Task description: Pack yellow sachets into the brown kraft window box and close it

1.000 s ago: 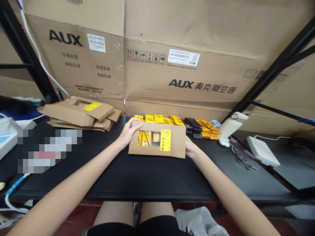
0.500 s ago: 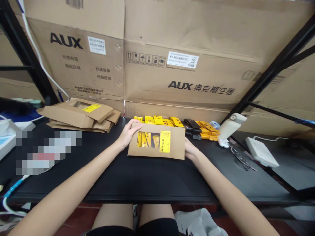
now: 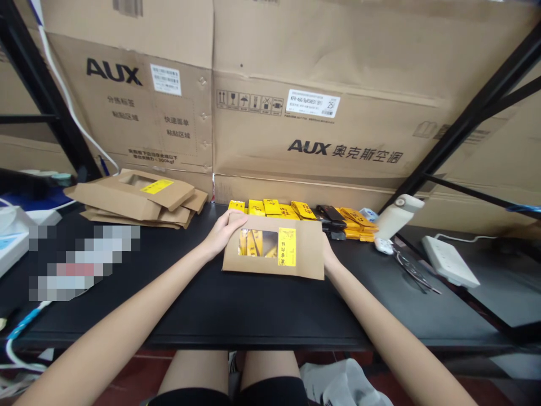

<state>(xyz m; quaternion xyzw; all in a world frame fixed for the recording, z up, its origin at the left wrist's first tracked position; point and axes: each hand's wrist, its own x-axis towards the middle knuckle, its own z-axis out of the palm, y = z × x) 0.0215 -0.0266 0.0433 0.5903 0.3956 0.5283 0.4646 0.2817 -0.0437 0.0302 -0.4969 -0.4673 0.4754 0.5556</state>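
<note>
Both of my hands hold a flat brown cardboard box point(image 3: 304, 255) with a clear window and a yellow label, standing on the black table point(image 3: 236, 304). My left hand point(image 3: 222, 231) grips its upper left corner. My right hand point(image 3: 328, 256) is mostly hidden behind the box's right end. Yellow sachets show through the window. Behind the box lies a row of yellow sachets point(image 3: 273, 207), with dark and orange sachets point(image 3: 344, 217) to their right.
A pile of flat brown boxes point(image 3: 139, 197) lies at the back left. At the right are a white bottle-shaped device point(image 3: 395, 217), scissors point(image 3: 412, 265) and a white power strip point(image 3: 450, 260). Large AUX cartons point(image 3: 296, 113) form the back wall. Black shelf struts cross at both sides.
The box has shifted slightly to the right and tilted, its right end now lower and closer to me. My right hand has slid further behind it.
</note>
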